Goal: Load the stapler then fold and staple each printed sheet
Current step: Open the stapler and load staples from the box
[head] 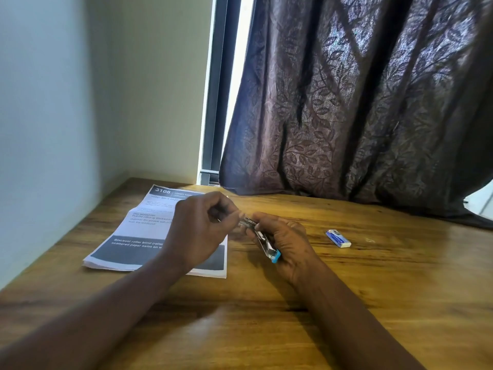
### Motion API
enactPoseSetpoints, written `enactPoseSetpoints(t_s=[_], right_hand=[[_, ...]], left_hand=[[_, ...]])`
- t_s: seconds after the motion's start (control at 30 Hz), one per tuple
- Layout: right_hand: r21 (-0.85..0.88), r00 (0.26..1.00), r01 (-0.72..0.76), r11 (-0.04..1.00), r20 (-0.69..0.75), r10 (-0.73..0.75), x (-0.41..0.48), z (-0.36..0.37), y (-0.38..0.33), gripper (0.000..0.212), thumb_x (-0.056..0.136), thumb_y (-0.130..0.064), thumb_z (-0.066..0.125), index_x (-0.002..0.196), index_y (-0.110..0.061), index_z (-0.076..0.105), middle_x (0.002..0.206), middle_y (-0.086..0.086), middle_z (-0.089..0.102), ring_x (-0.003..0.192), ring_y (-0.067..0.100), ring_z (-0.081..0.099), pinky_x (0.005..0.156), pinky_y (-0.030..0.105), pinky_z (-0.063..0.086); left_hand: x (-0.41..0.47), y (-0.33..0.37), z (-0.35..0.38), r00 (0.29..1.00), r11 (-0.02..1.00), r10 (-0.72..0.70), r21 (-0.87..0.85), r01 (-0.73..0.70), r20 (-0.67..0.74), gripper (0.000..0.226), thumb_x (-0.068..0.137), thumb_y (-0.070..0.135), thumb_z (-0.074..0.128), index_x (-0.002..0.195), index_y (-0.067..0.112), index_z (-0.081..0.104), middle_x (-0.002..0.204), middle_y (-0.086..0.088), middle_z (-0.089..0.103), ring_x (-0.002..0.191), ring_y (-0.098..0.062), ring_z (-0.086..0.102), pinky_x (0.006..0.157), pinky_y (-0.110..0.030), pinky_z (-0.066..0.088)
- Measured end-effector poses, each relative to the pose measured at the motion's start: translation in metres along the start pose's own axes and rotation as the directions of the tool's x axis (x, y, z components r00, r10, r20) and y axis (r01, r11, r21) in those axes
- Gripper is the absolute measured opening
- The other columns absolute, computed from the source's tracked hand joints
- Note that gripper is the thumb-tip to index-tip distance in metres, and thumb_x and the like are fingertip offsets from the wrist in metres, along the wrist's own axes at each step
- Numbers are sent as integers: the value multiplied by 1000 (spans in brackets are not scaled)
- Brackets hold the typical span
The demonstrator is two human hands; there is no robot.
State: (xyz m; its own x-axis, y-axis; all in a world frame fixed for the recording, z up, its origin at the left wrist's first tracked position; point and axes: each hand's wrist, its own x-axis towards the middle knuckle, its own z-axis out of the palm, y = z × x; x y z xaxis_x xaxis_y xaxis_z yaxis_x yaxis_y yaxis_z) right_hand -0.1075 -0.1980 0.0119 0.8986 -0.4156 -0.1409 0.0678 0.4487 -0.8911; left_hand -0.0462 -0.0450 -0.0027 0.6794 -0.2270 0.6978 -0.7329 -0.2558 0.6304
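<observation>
Gripping the stapler (pixel 262 241), right hand (pixel 290 244) has its blue end nearest, long axis running away-left; left hand (pixel 200 228) pinches the far metal end, above worktop (pixel 373 289).

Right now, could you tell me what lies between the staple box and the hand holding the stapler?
Only bare table, in the head view, separates the staple box from the right hand gripping the stapler.
</observation>
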Motion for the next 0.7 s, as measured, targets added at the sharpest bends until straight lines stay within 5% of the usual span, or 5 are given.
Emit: enactPoseSetpoints(t_s=[0.17,0.23,0.37,0.53,0.7], right_hand=[[2,994,59,998,-92,-58,10,-20,-11,17,84,20,60,92,9,70,101,31,72,97,45,72,74,34,62],[-21,985,81,996,-148,-84,14,-34,-15,16,85,19,62,92,8,71,99,27,74,97,41,73,78,36,62],[-301,953,139,943,-219,-210,10,-72,-17,12,85,10,70,88,-1,75,93,15,77,90,27,75,82,37,63],[-525,937,171,834,-174,-302,7,-99,-23,13,86,3,74,80,-8,76,83,8,75,80,21,75,78,36,63],[-710,899,259,655,-70,-431,11,-102,-18,11,82,-9,78,83,-19,78,82,-6,75,81,7,71,81,29,60]], left_hand=[[-2,-4,-2,987,979,-153,-132,158,46,15,80,28,87,81,21,73,70,7,76,63,-9,72,69,-37,62],[-4,-3,-2,979,969,-175,-159,190,105,13,83,23,85,91,23,74,72,7,77,64,-7,72,68,-32,60],[-11,-3,5,967,995,-101,5,103,235,12,87,19,81,95,27,82,80,18,78,76,0,73,69,-11,50],[-3,6,27,926,989,-124,117,88,356,7,89,22,79,92,27,81,75,14,77,65,4,68,58,-10,46],[23,1,53,895,965,-181,250,81,407,8,90,30,77,84,36,76,83,17,75,84,-4,69,73,-22,48]])
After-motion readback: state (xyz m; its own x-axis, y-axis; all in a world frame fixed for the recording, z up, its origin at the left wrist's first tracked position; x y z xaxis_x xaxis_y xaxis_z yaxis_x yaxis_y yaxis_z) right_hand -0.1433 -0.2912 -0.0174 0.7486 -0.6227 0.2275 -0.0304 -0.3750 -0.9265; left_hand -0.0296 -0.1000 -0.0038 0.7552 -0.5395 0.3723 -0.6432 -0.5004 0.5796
